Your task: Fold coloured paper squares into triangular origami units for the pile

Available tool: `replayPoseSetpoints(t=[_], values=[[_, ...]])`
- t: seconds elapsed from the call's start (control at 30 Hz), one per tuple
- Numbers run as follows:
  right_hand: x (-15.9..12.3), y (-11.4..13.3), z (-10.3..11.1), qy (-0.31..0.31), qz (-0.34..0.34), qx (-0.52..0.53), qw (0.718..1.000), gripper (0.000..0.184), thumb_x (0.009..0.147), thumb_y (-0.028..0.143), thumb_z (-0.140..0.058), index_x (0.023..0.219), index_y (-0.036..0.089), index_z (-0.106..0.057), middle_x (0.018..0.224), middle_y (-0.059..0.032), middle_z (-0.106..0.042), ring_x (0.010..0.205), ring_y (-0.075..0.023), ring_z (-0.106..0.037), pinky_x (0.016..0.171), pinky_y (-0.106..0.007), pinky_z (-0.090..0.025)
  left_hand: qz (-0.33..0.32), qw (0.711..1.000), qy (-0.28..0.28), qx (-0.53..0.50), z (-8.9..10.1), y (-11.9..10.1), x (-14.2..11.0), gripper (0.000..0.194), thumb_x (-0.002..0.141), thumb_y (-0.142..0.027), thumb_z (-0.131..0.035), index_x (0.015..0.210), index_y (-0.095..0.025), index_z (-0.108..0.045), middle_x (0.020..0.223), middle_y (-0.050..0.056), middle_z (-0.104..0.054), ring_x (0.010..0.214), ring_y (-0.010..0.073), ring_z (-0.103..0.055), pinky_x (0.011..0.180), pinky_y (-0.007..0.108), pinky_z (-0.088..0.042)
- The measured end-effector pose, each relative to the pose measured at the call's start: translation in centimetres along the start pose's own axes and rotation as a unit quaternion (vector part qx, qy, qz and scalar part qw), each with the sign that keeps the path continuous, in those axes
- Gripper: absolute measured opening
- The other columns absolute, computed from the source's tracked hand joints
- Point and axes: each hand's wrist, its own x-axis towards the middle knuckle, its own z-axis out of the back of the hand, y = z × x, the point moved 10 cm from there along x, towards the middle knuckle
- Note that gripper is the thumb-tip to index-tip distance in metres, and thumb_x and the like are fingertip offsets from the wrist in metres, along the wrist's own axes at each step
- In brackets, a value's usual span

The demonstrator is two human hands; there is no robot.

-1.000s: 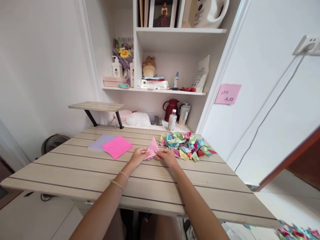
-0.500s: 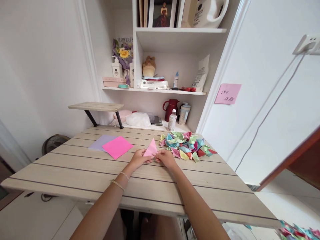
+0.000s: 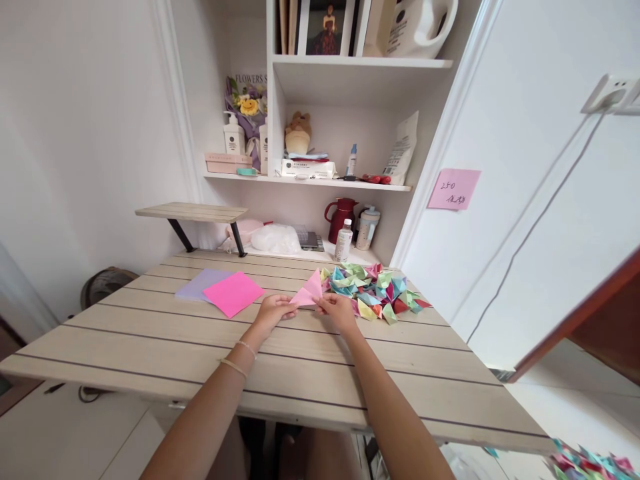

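Note:
A folded light pink paper (image 3: 309, 291) is held between my two hands above the table. My left hand (image 3: 274, 312) pinches its left corner between thumb and fingers. At its lower right, my right hand (image 3: 336, 311) grips the paper with fingers closed. The paper shows a raised point at the top and a flap spreading to the left. Close by on the right lies a heap of folded paper pieces (image 3: 370, 291) in many colours. To the left rest a bright pink sheet (image 3: 234, 294) and a pale purple stack of paper (image 3: 196, 285) partly under it.
On the slatted wooden table (image 3: 200, 347) stands a small raised shelf (image 3: 193, 212) at the back left. Behind are a clear bottle (image 3: 343, 241), a red jug (image 3: 341, 220) and a pale tumbler (image 3: 368, 228). More folded pieces (image 3: 590, 461) lie beyond the table's right front corner.
The folded pink paper has turned from an upright triangle to a tilted shape with a flap spread out leftward. My left hand has shifted slightly left; the sheets and heap stay put.

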Motion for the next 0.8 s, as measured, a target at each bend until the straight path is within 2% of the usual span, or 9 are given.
replayPoseSetpoints(t=[0.13, 0.23, 0.33, 0.43, 0.57, 0.7, 0.8], values=[[0.1, -0.1, 0.4, -0.024, -0.001, 0.024, 0.999, 0.036, 0.056, 0.049, -0.069, 0.066, 0.015, -0.063, 0.053, -0.0013, -0.061, 0.050, -0.0145, -0.055, 0.051, -0.026, -0.046, 0.003, 0.999, -0.011, -0.032, 0.4, 0.1, 0.1, 0.033, 0.055, -0.016, -0.077, 0.081, -0.009, -0.060, 0.077, 0.011, -0.068, 0.067, 0.0176, -0.067, 0.063, 0.023, -0.054], [0.3, -0.4, 0.7, -0.047, -0.004, 0.070, 0.996, 0.045, 0.054, 0.048, -0.071, 0.082, 0.013, -0.062, 0.056, -0.0013, -0.061, 0.053, -0.0154, -0.057, 0.053, -0.027, -0.048, 0.011, 0.999, 0.009, -0.043, -0.1, 0.0, -0.1, 0.031, 0.057, -0.016, -0.076, 0.083, -0.009, -0.061, 0.083, 0.013, -0.068, 0.072, 0.0185, -0.067, 0.066, 0.023, -0.054], [0.4, -0.5, 1.1, -0.059, 0.001, 0.085, 0.995, 0.046, 0.054, 0.052, -0.069, 0.079, 0.014, -0.061, 0.058, -0.0019, -0.061, 0.055, -0.0159, -0.057, 0.054, -0.027, -0.048, 0.017, 0.998, 0.041, -0.052, -0.7, -0.4, -0.5, 0.031, 0.062, -0.018, -0.073, 0.089, -0.009, -0.062, 0.091, 0.014, -0.067, 0.078, 0.0193, -0.066, 0.070, 0.024, -0.054], [0.4, -0.1, 1.0, -0.040, 0.013, 0.072, 0.997, 0.043, 0.058, 0.055, -0.064, 0.074, 0.015, -0.061, 0.058, -0.0009, -0.059, 0.054, -0.0139, -0.055, 0.053, -0.025, -0.045, 0.024, 0.993, 0.090, -0.074, -1.8, -0.8, -0.9, 0.034, 0.071, -0.028, -0.066, 0.099, -0.010, -0.059, 0.096, 0.015, -0.066, 0.083, 0.0211, -0.066, 0.073, 0.028, -0.053], [0.1, 0.0, -0.6, 0.030, 0.003, 0.060, 0.998, 0.042, 0.064, 0.056, -0.059, 0.075, 0.015, -0.060, 0.052, 0.0025, -0.054, 0.047, -0.0099, -0.049, 0.047, -0.021, -0.040, 0.031, 0.985, 0.147, -0.087, -3.2, -1.0, -1.6, 0.043, 0.074, -0.033, -0.062, 0.110, -0.012, -0.054, 0.098, 0.016, -0.065, 0.081, 0.0221, -0.066, 0.072, 0.033, -0.053], [-0.1, -0.7, -1.8, 0.051, -0.018, 0.083, 0.995, 0.044, 0.064, 0.052, -0.063, 0.089, 0.016, -0.057, 0.050, 0.0042, -0.054, 0.044, -0.0093, -0.049, 0.043, -0.020, -0.039, 0.034, 0.985, 0.157, -0.058, -3.7, -0.7, -2.0, 0.050, 0.068, -0.026, -0.069, 0.113, -0.014, -0.052, 0.098, 0.014, -0.065, 0.076, 0.0197, -0.066, 0.067, 0.030, -0.054], [-0.1, -1.2, -1.8, 0.036, -0.027, 0.091, 0.995, 0.044, 0.062, 0.050, -0.065, 0.088, 0.015, -0.058, 0.054, 0.0023, -0.057, 0.046, -0.0106, -0.052, 0.045, -0.022, -0.043, 0.017, 0.988, 0.150, -0.035, -3.9, -0.9, -2.1, 0.050, 0.065, -0.025, -0.071, 0.110, -0.015, -0.054, 0.101, 0.013, -0.064, 0.076, 0.0183, -0.066, 0.069, 0.031, -0.054]])
